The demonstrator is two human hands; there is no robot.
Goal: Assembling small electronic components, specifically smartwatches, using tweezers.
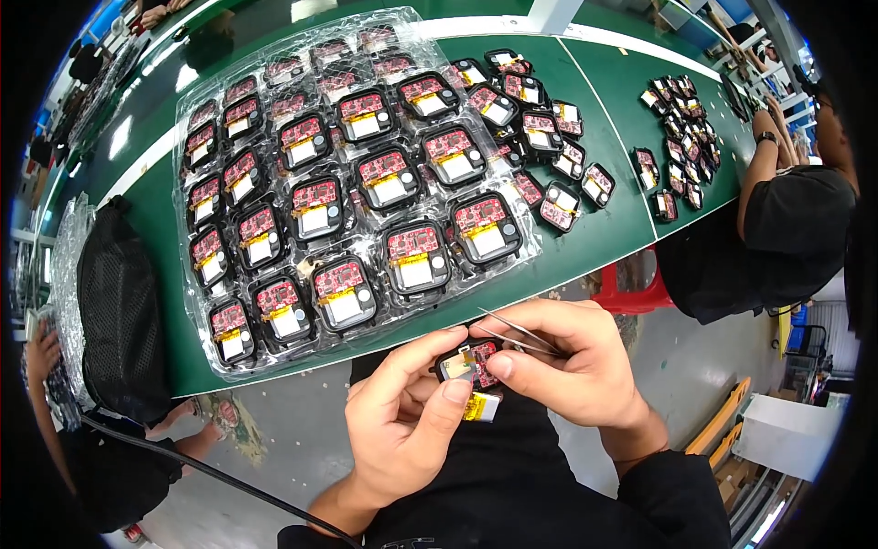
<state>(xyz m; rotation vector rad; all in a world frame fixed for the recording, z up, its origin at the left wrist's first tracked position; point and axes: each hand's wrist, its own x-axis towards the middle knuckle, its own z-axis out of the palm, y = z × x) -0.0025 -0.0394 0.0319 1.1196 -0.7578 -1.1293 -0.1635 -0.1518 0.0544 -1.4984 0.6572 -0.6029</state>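
Observation:
My left hand (pixel 395 416) grips a small black device housing (pixel 455 366) between thumb and fingers, in front of the table's near edge. Inside it shows a red circuit board (pixel 485 359). A silver battery with yellow tape (pixel 482 406) hangs out below the housing, beside my left thumb. My right hand (pixel 581 361) is closed round a pair of metal tweezers (pixel 519 335), whose tips point up and left over the housing. The right thumb touches or nearly touches the board's right side. My fingers cover part of the housing.
Beyond my hands, a clear plastic tray (pixel 197 316) on the green table (pixel 604 229) carries rows of similar housings. Loose units (pixel 540 133) are heaped right of it. A black mesh bag (pixel 119 302) lies left. A person in black (pixel 777 238) sits at the right, near a red stool (pixel 631 285).

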